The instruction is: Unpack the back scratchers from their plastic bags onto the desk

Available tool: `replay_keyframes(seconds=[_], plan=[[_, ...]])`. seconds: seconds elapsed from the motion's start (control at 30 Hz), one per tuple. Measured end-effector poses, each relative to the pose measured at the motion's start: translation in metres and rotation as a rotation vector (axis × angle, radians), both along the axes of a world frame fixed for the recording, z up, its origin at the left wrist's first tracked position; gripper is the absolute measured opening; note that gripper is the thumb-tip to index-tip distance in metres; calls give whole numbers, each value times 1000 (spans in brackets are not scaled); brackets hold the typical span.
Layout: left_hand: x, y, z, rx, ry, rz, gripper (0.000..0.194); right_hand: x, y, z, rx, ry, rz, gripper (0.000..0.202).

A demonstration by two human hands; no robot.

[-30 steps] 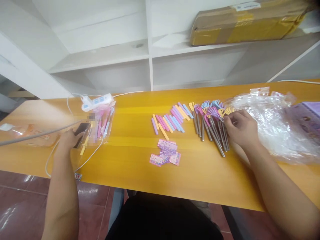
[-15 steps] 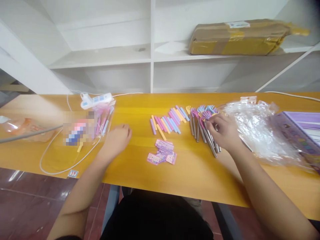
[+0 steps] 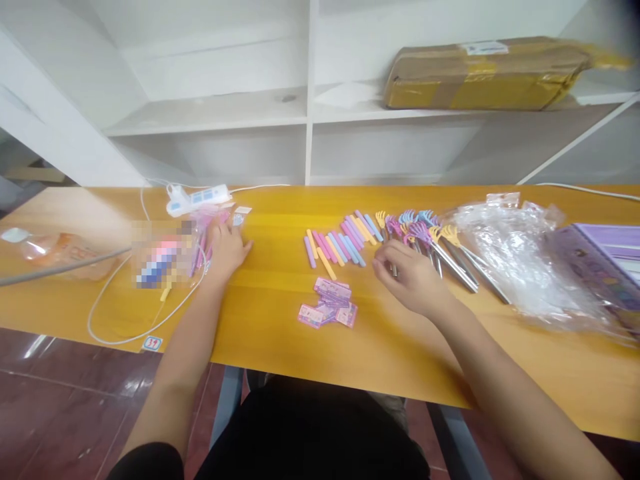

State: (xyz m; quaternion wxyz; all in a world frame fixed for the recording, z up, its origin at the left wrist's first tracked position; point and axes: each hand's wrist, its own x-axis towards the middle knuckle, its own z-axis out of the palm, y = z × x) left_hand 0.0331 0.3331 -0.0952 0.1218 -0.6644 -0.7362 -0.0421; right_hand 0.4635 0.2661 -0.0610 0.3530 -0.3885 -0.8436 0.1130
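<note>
My left hand (image 3: pixel 227 250) lies with thumb spread on the clear plastic packs (image 3: pixel 200 247) holding pink and purple pieces; its fingertips partly cover them. My right hand (image 3: pixel 413 277) is curled closed over the left part of a pile of back scratchers (image 3: pixel 455 263) with metal rods and coloured claw heads. A bit of metal rod shows by its fingers; what they hold, if anything, is hidden. Left of that hand lie pastel tubes (image 3: pixel 340 247) in purple, pink, yellow and blue. Below them is a small heap of printed pink-purple cards (image 3: pixel 327 303).
Clear plastic bags (image 3: pixel 530 260) heap at the right, beside a purple printed box (image 3: pixel 600 260). A white power strip (image 3: pixel 200 199) and a looped cable (image 3: pixel 120 340) lie at the left. A taped carton (image 3: pixel 480 77) rests on the white shelf (image 3: pixel 225 113) behind.
My left hand has moved forward onto the plastic packs. My right hand has shifted left and slightly towards me; several back scratchers at the right now lie more spread and slanted.
</note>
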Motion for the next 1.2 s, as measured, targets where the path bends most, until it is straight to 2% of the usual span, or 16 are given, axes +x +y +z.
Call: replay_keyframes(seconds=[0.07,0.13,0.3,0.4,0.47,0.53,0.6,0.67,0.73,0.8,0.87,0.97,1.07,1.2], plan=[[-4,4,-2,55,8,19,67,-6,-1,-2,-8,-1,35,19],[-12,7,-4,35,-32,33,68,-10,-2,-7,-9,38,37,19],[-31,9,-3,-75,-129,26,46,-6,-4,-32,-39,58,4,18],[-29,6,3,-103,-140,16,37,-2,-3,-43,-29,51,-20,19],[-20,0,11,-108,-178,-2,32,-3,-3,-45,-33,60,-49,19],[-2,-12,20,-125,-353,-94,29,-9,-5,-44,-104,98,-82,14],[24,-31,30,-217,-686,-302,35,-20,-11,-40,-238,202,-91,10],[55,-53,35,-426,-937,-513,40,-34,-19,-37,-388,367,-34,38],[86,-74,35,-563,-985,-687,38,-46,-29,-35,-505,528,78,55],[109,-89,30,-620,-940,-788,33,-54,-37,-35,-601,618,171,45],[120,-96,22,-687,-978,-796,28,-57,-43,-35,-670,661,218,29],[121,-96,14,-798,-1160,-742,29,-59,-48,-35,-661,661,213,34],[117,-94,7,-922,-1338,-673,48,-61,-48,-37,-528,578,160,43],[116,-93,1,-1024,-1420,-639,65,-63,-44,-49,-321,452,86,46]])
